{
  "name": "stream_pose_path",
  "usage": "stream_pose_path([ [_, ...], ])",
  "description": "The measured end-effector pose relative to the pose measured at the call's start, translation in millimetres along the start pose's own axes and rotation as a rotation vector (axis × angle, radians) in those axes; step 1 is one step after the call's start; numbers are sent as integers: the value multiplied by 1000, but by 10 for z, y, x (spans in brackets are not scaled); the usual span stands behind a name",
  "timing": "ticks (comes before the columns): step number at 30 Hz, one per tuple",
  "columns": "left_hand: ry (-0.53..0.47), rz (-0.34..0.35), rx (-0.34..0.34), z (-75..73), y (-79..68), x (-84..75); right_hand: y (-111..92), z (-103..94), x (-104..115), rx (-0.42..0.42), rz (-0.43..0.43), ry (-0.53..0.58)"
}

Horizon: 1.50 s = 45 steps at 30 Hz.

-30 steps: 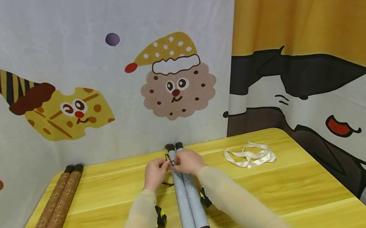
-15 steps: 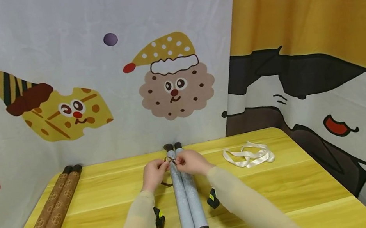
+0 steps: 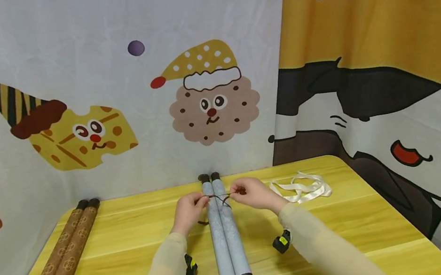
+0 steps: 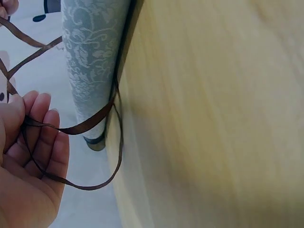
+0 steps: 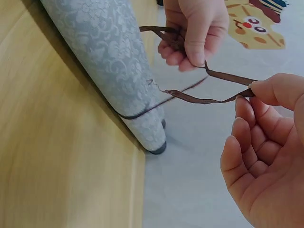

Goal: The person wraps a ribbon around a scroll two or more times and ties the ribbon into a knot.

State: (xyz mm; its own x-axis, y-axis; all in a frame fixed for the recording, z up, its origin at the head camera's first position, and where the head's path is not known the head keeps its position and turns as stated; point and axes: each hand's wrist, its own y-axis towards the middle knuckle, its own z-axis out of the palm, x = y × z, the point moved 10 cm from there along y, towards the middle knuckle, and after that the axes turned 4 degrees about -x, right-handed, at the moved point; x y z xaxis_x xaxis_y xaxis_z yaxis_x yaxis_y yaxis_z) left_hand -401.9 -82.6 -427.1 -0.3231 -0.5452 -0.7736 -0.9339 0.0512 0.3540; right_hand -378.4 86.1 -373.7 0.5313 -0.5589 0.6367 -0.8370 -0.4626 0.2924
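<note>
crosswise, then: the brown ribbon [image 3: 217, 198] runs left-right over the blue-grey scroll [image 3: 226, 236], whose long axis points away from the person on the yellow table [image 3: 345, 228]; the left hand [image 3: 189, 210] and right hand [image 3: 253, 193] each pinch an end, flanking the scroll about equally near

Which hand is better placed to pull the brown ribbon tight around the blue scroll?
Probably the right hand: it pinches the brown ribbon outstretched, beside the blue scroll.
</note>
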Motion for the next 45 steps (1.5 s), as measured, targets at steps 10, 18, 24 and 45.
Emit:
stream_pose_path([
  [10, 57, 125, 74, 55, -61, -240, -146, -260, 42, -22, -84, -96],
  [18, 64, 160, 133, 75, -111, -387, -186, -382, 28, -42, -74, -119],
  [24, 15, 96, 110, -9, -128, -223, -207, -415, 12, -43, -67, -106],
  [45, 121, 135, 477, 164, -381, 67, -244, -430, -88, -50, -42, -77],
])
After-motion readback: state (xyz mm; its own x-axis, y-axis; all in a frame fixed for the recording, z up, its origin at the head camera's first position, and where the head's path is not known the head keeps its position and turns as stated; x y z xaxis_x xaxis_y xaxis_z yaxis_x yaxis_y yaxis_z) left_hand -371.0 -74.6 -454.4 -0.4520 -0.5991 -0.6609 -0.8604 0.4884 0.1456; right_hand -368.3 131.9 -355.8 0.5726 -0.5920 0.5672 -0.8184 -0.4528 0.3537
